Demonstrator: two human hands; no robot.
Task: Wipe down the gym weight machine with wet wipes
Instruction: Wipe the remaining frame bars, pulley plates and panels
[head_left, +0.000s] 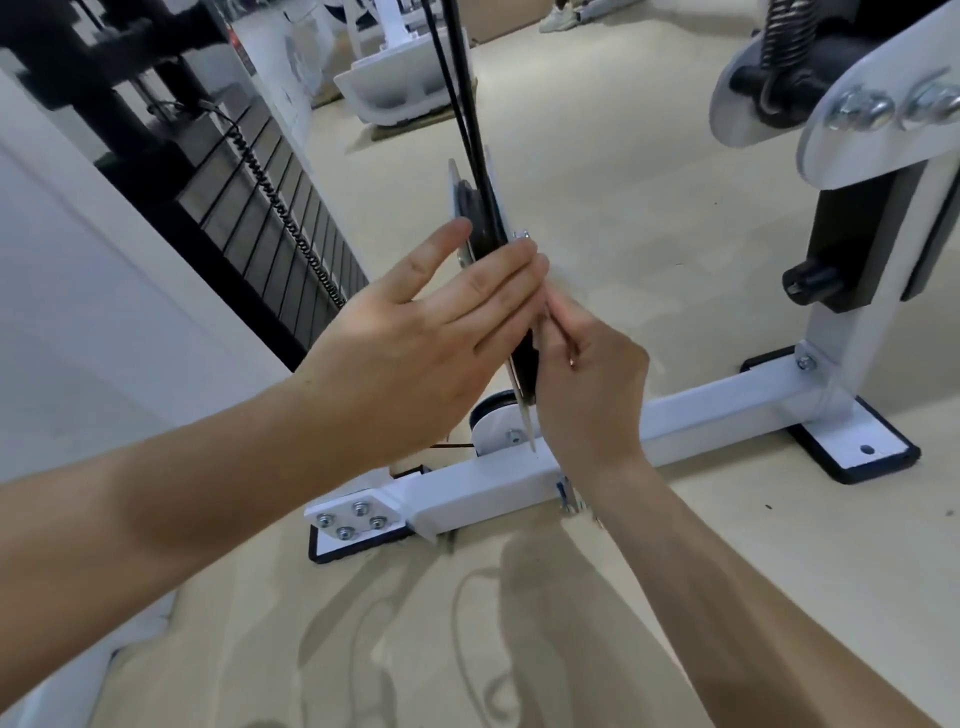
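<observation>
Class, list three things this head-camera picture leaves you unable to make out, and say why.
1. Any wet wipe: none visible; the right hand curls shut, hiding what its fingers pinch.
2. The pulley plate's lower part: covered by the left hand.
3. The cables' upper ends: cut off by the top edge.

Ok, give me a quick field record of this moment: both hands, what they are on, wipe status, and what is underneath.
left hand: flat, fingers extended against the hanging black pulley with metal side plates
right hand: fingers curled at the pulley's opposite edge
wet wipe: none clearly visible
black cables: run up from the pulley
below: white steel base bar on the beige floor
</observation>
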